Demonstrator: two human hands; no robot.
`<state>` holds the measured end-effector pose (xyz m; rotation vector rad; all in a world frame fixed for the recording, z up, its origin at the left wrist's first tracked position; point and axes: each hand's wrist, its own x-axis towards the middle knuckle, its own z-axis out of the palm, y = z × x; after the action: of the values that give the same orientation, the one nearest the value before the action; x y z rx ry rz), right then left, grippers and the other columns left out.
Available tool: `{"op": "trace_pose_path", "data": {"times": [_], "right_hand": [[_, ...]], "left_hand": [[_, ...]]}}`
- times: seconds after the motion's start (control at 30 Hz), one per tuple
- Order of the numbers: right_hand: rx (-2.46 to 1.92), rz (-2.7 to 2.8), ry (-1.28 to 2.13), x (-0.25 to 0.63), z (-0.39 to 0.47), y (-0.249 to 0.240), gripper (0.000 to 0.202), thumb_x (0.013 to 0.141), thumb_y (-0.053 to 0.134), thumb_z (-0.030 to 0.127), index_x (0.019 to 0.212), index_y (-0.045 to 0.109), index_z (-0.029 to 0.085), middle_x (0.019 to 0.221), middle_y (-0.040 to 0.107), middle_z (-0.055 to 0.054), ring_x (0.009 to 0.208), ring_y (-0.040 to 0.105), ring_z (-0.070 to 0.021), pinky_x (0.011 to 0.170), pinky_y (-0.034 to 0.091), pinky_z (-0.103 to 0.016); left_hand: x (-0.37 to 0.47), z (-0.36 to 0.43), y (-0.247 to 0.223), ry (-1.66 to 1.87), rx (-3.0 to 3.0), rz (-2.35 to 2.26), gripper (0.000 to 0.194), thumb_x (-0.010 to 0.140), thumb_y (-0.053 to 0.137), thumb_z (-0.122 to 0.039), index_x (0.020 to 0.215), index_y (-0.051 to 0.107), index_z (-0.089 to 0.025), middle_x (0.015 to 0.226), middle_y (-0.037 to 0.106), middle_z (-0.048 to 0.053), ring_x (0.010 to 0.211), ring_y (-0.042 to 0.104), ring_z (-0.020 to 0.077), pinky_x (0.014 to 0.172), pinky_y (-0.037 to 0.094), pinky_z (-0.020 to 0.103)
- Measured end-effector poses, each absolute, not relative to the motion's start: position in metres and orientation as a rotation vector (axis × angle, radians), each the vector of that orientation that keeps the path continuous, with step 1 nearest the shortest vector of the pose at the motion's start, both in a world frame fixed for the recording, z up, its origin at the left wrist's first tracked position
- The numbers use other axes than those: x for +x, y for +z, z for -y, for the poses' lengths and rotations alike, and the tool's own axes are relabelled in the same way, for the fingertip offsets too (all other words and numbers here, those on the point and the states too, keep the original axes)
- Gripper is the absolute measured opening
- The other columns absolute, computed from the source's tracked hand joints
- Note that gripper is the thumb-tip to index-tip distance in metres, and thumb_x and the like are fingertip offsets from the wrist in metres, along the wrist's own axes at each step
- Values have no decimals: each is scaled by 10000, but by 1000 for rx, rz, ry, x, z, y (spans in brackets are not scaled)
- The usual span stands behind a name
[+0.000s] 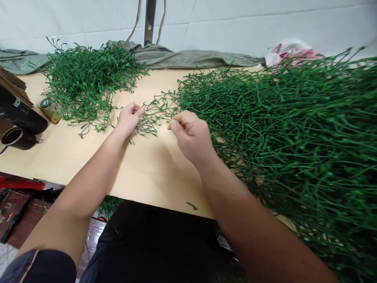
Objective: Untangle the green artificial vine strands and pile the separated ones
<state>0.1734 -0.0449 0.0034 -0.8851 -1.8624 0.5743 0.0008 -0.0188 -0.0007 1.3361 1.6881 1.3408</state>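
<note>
My left hand [129,118] is closed, thumb against forefinger, at a few thin green stems [149,120] in the middle of the table. To its right my right hand [191,133] makes a pinch just above the tabletop; whatever its fingertips hold is too small to make out. A large heap of green plastic-looking stems [279,118] spreads beside and beyond my right hand. Behind my left hand, at the back left, sits a smaller green pile [91,74]. The two hands are apart.
At the left edge stand a dark mug [19,138], a black cylinder [23,112] and a small jar [50,110]. A grey-green cloth [191,59] lies along the wall, with a pink and white cloth [290,53] at its right. One loose sprig [193,206] lies near the front edge.
</note>
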Motion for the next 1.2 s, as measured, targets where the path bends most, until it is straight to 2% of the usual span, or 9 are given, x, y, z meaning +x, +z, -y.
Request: {"op": "trace_pose_path", "data": {"times": [0.1,0.23,0.4,0.57,0.83,1.0,1.2], "right_hand": [[-1016,1731,642,175,37,-5,87,769,492,240,711,530,189,724,518,-39,637,484,-134,545,402,-281],[-1015,1800,667,168,35,-13,140,750,558,297,824,568,178,807,563,-47,669,517,-130,575,437,-279],[-1062,1905,624,158,39,-11,77,711,585,233,737,539,178,773,586,-40,708,529,-146,675,441,-309],[-1119,1989,717,160,40,-6,77,733,524,177,662,501,191,637,525,-2,625,474,-130,625,393,-288],[-1034,1859,821,161,37,-7,93,708,530,134,629,539,182,684,511,-13,627,466,-118,615,411,-282],[-1061,1625,1030,162,35,-1,86,673,562,102,624,561,173,677,512,-3,592,458,-97,595,409,-269],[-982,1367,1456,165,37,4,69,685,605,139,652,549,163,583,464,36,515,386,-57,520,329,-223]], "left_hand": [[3,25,2,1340,1323,-1592,177,775,524,-96,629,441,-151,548,409,-57,529,354,54,562,307,198],[17,36,3,1254,1421,-1473,137,763,543,-111,651,473,-145,571,440,-48,550,386,54,554,326,185],[24,37,2,1263,1432,-1437,158,771,539,-117,639,458,-149,572,425,-45,554,386,56,561,330,189],[22,34,2,1303,1404,-1459,118,791,527,-128,688,471,-144,609,451,-47,577,403,51,590,338,184],[21,34,5,1313,1375,-1503,105,803,513,-136,709,466,-141,639,466,-41,643,448,62,658,365,193],[21,33,2,1282,1391,-1492,117,801,514,-132,699,457,-146,634,464,-43,625,442,62,633,354,193],[22,34,1,1268,1387,-1468,135,788,518,-92,680,456,-145,583,409,-55,532,364,44,541,297,186]]}}
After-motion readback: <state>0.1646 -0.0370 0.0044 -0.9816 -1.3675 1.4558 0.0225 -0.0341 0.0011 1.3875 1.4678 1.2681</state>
